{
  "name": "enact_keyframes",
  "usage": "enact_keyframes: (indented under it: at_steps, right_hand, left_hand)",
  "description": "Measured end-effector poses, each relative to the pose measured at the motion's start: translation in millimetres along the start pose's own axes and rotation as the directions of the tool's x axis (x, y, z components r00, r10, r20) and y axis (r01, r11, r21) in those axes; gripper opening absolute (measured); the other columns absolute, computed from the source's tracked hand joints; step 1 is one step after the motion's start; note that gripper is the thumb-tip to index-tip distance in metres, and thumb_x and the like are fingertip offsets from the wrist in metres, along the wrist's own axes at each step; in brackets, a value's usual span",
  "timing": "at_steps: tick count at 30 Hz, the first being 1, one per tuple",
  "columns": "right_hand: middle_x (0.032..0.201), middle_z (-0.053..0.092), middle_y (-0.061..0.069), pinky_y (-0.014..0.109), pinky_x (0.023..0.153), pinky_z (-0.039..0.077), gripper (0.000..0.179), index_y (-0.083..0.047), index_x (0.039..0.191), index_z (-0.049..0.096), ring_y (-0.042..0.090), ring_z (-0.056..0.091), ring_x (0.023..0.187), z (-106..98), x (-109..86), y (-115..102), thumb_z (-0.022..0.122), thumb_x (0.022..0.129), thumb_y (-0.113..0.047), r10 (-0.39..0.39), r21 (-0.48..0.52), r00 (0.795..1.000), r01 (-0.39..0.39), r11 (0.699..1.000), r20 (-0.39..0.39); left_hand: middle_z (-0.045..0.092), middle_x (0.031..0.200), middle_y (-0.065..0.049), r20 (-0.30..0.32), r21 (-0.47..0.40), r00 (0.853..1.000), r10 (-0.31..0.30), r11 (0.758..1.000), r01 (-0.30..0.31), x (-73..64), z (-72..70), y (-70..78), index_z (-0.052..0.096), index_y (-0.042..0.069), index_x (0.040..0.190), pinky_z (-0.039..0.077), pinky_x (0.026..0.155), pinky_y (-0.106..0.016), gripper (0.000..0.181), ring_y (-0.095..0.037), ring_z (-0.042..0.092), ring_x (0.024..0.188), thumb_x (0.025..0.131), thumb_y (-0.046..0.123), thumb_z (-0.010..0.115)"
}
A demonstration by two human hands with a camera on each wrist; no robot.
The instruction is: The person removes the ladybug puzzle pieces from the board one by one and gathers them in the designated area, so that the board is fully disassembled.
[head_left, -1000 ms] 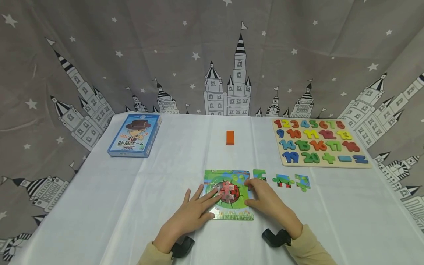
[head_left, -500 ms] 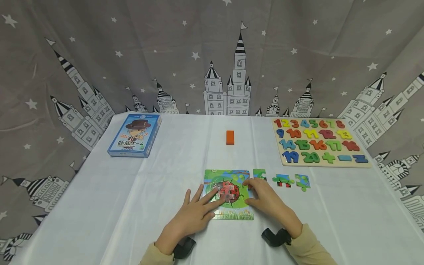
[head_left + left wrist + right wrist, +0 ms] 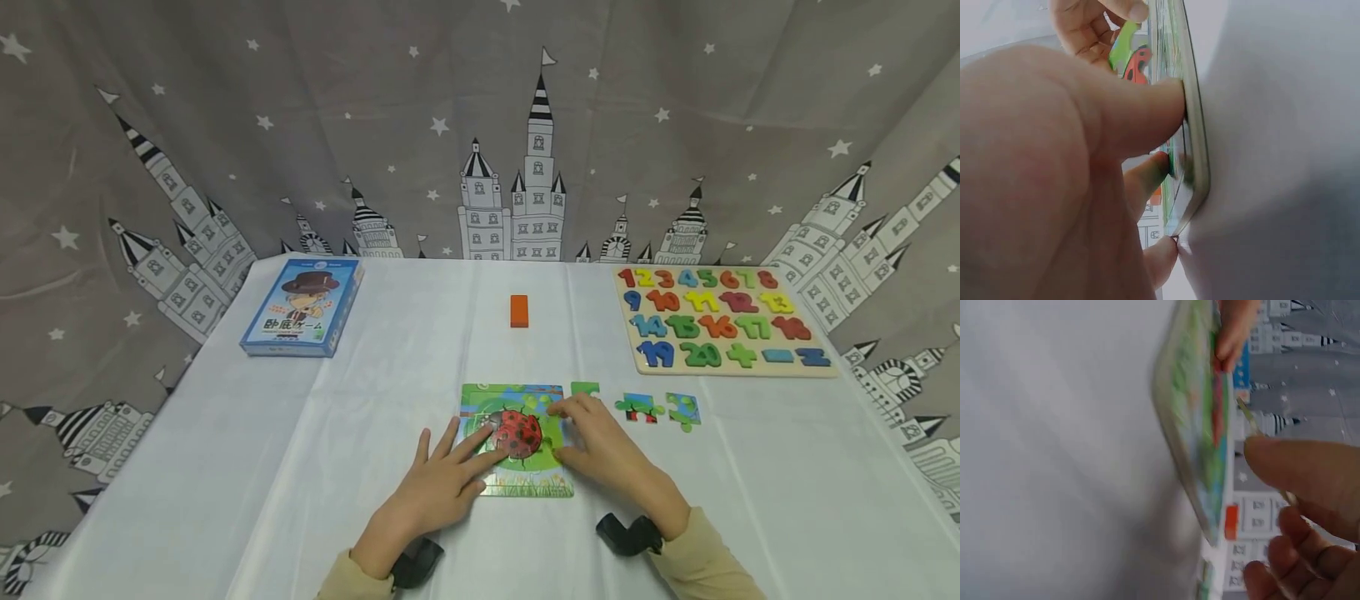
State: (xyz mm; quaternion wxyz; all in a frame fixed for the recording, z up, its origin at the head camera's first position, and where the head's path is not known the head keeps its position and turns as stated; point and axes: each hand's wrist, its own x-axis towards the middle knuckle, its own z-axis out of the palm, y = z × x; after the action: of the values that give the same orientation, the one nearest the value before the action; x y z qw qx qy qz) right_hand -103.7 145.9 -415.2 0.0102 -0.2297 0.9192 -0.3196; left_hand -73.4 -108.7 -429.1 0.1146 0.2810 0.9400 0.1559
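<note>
A ladybug jigsaw puzzle (image 3: 528,482) lies in its flat tray in front of me. My left hand (image 3: 438,492) rests on its left part with fingers spread; in the left wrist view the thumb (image 3: 1160,112) touches the tray's edge. My right hand (image 3: 611,450) is at the puzzle's right side, pinching a green and red puzzle piece (image 3: 1124,47) between thumb and fingers. That piece appears edge-on in the right wrist view, raised and apart from the tray. Near the right hand lie loose puzzle pieces, one green (image 3: 585,388) and two others (image 3: 639,407), (image 3: 683,409).
At the back left lies a blue game box (image 3: 300,308). An orange block (image 3: 519,311) stands behind the puzzle. A wooden number board (image 3: 727,321) lies at the back right. Behind the white table (image 3: 225,467) hangs a grey castle-print curtain (image 3: 360,83).
The pale glare over the ladybug has gone and its red and black spots show plainly. The view has shifted slightly. Both hands stay in nearly the same places.
</note>
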Motion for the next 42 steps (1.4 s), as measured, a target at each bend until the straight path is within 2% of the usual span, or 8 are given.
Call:
enact_keyframes:
  at_steps: [7, 12, 16, 21, 28, 35, 39, 42]
  right_hand:
    - [0.101, 0.055, 0.003, 0.039, 0.076, 0.045, 0.044, -0.004, 0.112, 0.057, 0.022, 0.051, 0.090, -43, -22.4, 24, 0.075, 0.073, -0.014, 0.096, 0.028, 0.991, -0.099, 0.995, 0.091]
    - [0.094, 0.054, 0.003, 0.039, 0.075, 0.045, 0.049, -0.005, 0.114, 0.057, 0.019, 0.050, 0.085, -70, -56.1, 56, 0.076, 0.073, -0.022, 0.262, 0.036, 0.958, -0.267, 0.963, 0.115]
    - [0.094, 0.053, 0.005, 0.038, 0.073, 0.046, 0.052, -0.004, 0.114, 0.056, 0.021, 0.049, 0.084, -83, -81.7, 77, 0.077, 0.071, -0.025, 0.361, -0.003, 0.926, -0.363, 0.932, 0.107]
    - [0.096, 0.055, 0.009, 0.040, 0.072, 0.046, 0.052, -0.001, 0.114, 0.056, 0.023, 0.050, 0.086, -86, -95.0, 90, 0.077, 0.071, -0.022, 0.382, -0.012, 0.918, -0.383, 0.924, 0.105]
    - [0.096, 0.055, 0.009, 0.037, 0.069, 0.044, 0.047, -0.001, 0.114, 0.057, 0.022, 0.049, 0.082, -77, -72.7, 76, 0.075, 0.073, -0.016, 0.327, -0.050, 0.942, -0.324, 0.945, 0.077]
    - [0.104, 0.055, 0.007, 0.040, 0.078, 0.044, 0.037, -0.004, 0.116, 0.057, 0.023, 0.051, 0.094, -32, -29.5, 25, 0.067, 0.082, -0.017, 0.108, -0.014, 0.988, -0.107, 0.994, 0.107]
    - [0.105, 0.053, 0.008, 0.039, 0.079, 0.043, 0.046, 0.001, 0.122, 0.053, 0.020, 0.049, 0.093, -4, -6.7, 2, 0.067, 0.082, -0.018, -0.024, -0.032, 0.986, 0.030, 0.999, 0.168]
    - [0.104, 0.052, 0.009, 0.036, 0.076, 0.044, 0.051, 0.004, 0.123, 0.051, 0.018, 0.047, 0.090, 12, 7.3, -9, 0.068, 0.082, -0.020, -0.073, -0.087, 0.981, 0.089, 0.992, 0.181]
  left_hand:
    - [0.020, 0.149, 0.002, 0.008, 0.003, 1.000, 0.002, 1.000, -0.002, -0.2, -0.9, 1.0, 0.033, 0.036, 0.140, 0.003, 0.099, -0.064, 0.045, -0.037, 0.003, 0.134, 0.096, 0.030, 0.042]
    - [0.019, 0.149, 0.001, 0.012, 0.011, 1.000, 0.013, 1.000, -0.013, -0.8, -1.9, 1.6, 0.032, 0.035, 0.141, 0.003, 0.098, -0.065, 0.046, -0.038, 0.002, 0.134, 0.096, 0.030, 0.041]
    - [0.018, 0.149, 0.001, 0.018, 0.004, 1.000, 0.021, 1.000, -0.021, 0.3, -0.6, 1.6, 0.031, 0.035, 0.141, 0.002, 0.098, -0.065, 0.046, -0.038, 0.001, 0.134, 0.097, 0.030, 0.041]
    - [0.017, 0.150, 0.002, 0.021, 0.012, 1.000, 0.018, 1.000, -0.018, -0.2, 0.4, 0.8, 0.030, 0.036, 0.141, 0.001, 0.099, -0.064, 0.046, -0.037, 0.000, 0.134, 0.097, 0.030, 0.039]
    - [0.018, 0.150, 0.001, 0.023, -0.011, 1.000, 0.015, 1.000, -0.014, -0.1, 0.1, -1.1, 0.032, 0.036, 0.140, 0.000, 0.098, -0.064, 0.045, -0.038, 0.000, 0.134, 0.097, 0.031, 0.040]
    - [0.018, 0.150, 0.003, 0.017, -0.045, 1.000, 0.019, 0.999, -0.018, 0.0, 0.5, -2.8, 0.036, 0.038, 0.138, -0.001, 0.098, -0.064, 0.042, -0.037, -0.001, 0.134, 0.097, 0.032, 0.041]
    - [0.018, 0.149, 0.002, 0.015, -0.021, 0.999, 0.030, 0.999, -0.029, -0.2, -0.9, -2.2, 0.037, 0.037, 0.138, 0.002, 0.098, -0.065, 0.042, -0.040, 0.001, 0.133, 0.096, 0.031, 0.042]
    - [0.018, 0.149, 0.001, 0.012, 0.004, 0.999, 0.034, 0.999, -0.034, -0.4, -0.8, -2.2, 0.038, 0.037, 0.137, 0.003, 0.097, -0.066, 0.042, -0.041, 0.002, 0.133, 0.096, 0.031, 0.042]
